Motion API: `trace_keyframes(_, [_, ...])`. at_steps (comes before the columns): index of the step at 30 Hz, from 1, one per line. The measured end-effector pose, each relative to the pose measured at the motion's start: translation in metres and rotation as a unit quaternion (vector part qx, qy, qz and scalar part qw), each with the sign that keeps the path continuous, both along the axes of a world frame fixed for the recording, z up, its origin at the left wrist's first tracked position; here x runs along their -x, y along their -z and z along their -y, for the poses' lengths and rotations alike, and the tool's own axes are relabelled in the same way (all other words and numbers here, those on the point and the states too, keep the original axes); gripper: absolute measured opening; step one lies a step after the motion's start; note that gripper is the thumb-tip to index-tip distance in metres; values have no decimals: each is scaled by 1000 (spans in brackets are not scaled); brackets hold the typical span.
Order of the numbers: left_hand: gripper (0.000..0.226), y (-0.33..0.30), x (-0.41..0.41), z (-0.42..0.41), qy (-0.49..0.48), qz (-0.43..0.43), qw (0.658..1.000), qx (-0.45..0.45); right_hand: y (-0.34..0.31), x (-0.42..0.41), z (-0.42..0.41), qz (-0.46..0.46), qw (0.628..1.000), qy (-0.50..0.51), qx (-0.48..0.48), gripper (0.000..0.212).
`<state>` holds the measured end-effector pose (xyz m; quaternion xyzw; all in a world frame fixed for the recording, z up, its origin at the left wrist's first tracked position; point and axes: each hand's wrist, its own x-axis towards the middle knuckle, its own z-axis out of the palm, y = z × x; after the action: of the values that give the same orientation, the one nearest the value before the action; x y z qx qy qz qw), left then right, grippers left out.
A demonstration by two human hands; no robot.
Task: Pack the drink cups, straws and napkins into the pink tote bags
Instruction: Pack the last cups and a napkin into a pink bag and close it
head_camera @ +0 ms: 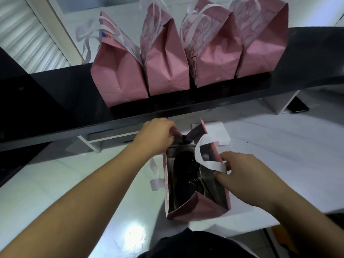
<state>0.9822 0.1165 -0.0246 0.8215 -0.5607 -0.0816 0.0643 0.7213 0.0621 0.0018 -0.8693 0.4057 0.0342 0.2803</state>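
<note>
Head view: you look down into an open pink tote bag (pixel 197 207) on the white counter (pixel 55 192).
Left hand (pixel 156 135): your fingers pinch the bag's far rim.
Right hand (pixel 240 172): your fingers curl around the right rim beside the white handle (pixel 210 162).
Inside: something dark, unclear.
Shelf (pixel 55 101): four closed pink bags (pixel 163 67) stand side by side.
</note>
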Motion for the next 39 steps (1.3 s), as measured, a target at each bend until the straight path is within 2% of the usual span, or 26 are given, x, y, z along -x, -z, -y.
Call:
trace_keyframes(9, [14,11,-23,-44,-78,-1,997,11,-7,-20,25,2,998,1,67,14])
trace_keyframes(14, [20,20,-19,-101,-133,-35,990,32,-7,-52,48,6,996,-40,82,32])
trace_keyframes(19, [32,26,6,-143,-182,-95,976,72,-5,-92,58,11,990,-113,84,32])
trace_keyframes(23, [36,29,20,-162,-220,-139,962,89,-11,-117,59,24,982,-176,70,40])
trace_keyframes(27, [26,29,21,-168,-229,-202,948,91,-14,-129,61,10,974,-221,56,35])
trace_keyframes(31, [10,26,4,-157,-259,-258,913,182,-14,-130,67,14,970,-237,45,31])
trace_keyframes(35, [28,23,-13,-132,-215,-272,916,204,-16,-128,72,15,966,-253,41,29])
trace_keyframes(37, [24,25,-18,-120,-205,-273,919,199,-18,-126,76,9,963,-268,23,32])
trace_keyframes(39, [22,28,-21,-112,-203,-279,915,208,-22,-121,88,-6,959,-280,-36,39])
